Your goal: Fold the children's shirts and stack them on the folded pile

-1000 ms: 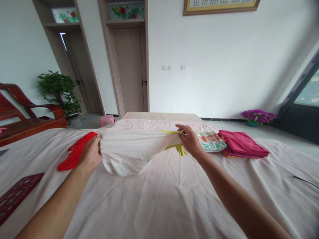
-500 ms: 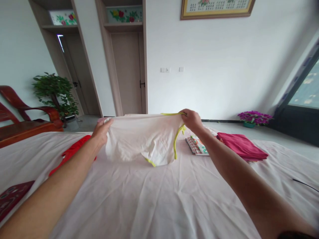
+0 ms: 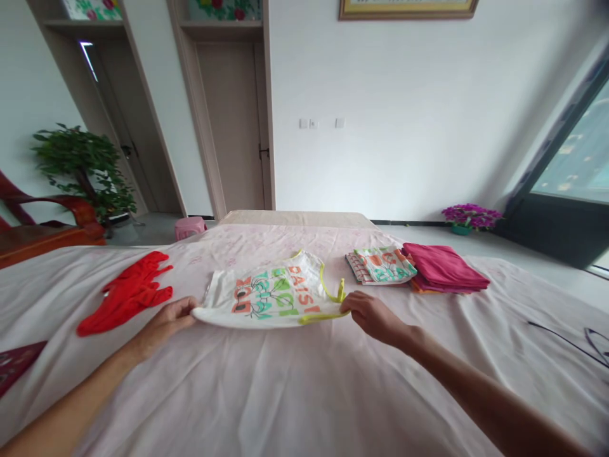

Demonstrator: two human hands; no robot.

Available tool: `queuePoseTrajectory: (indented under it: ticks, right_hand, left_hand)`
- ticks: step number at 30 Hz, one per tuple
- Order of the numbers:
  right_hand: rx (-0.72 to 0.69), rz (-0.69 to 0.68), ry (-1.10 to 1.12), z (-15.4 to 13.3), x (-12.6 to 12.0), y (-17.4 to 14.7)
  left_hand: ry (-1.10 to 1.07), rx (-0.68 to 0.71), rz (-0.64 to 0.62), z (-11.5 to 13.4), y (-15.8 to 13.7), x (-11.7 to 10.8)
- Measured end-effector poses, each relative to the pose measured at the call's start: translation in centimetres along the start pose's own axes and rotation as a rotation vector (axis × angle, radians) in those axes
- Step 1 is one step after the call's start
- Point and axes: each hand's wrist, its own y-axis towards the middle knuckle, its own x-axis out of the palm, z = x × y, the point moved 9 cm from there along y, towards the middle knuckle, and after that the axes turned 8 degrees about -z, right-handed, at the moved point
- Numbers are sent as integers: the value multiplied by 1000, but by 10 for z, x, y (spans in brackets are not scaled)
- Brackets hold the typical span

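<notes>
A white tank top [image 3: 273, 295] with yellow-green trim and colourful printed letters is stretched between my hands, its printed side up. Its far part rests on the pale bed sheet [image 3: 295, 393], while the near edge is slightly raised. My left hand [image 3: 174, 317] pinches the near left corner at the hem. At the near right corner, my right hand [image 3: 371, 312] grips the trimmed edge by the shoulder. To the left lies a crumpled red garment [image 3: 128, 292]. Right of the top sit a folded printed garment [image 3: 387, 264] and a stack of folded dark-pink cloth [image 3: 445, 268].
Glasses [image 3: 590, 346] lie on the sheet at the right. A dark-red patterned item [image 3: 19, 365] is at the left edge. Beyond the bed stand a pink stool [image 3: 190, 227], a wooden chair [image 3: 71, 212], a leafy plant [image 3: 78, 158] and purple flowers [image 3: 471, 216].
The tank top has come down from hanging in the air onto the sheet, and its printed side now shows. Both hands have moved lower and nearer, still holding it.
</notes>
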Motion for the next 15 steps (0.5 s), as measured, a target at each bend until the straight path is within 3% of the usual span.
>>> queuePoseTrajectory:
  ticks: [4, 11, 15]
  right_hand:
    - [-12, -85, -59, -10, 30, -22]
    - [-13, -159, -59, -9, 20, -43]
    - [138, -32, 57, 6, -1, -15]
  left_hand:
    - [168, -18, -143, -7, -28, 30]
    - [531, 64, -282, -3, -48, 31]
    - [562, -8, -132, 3, -20, 7]
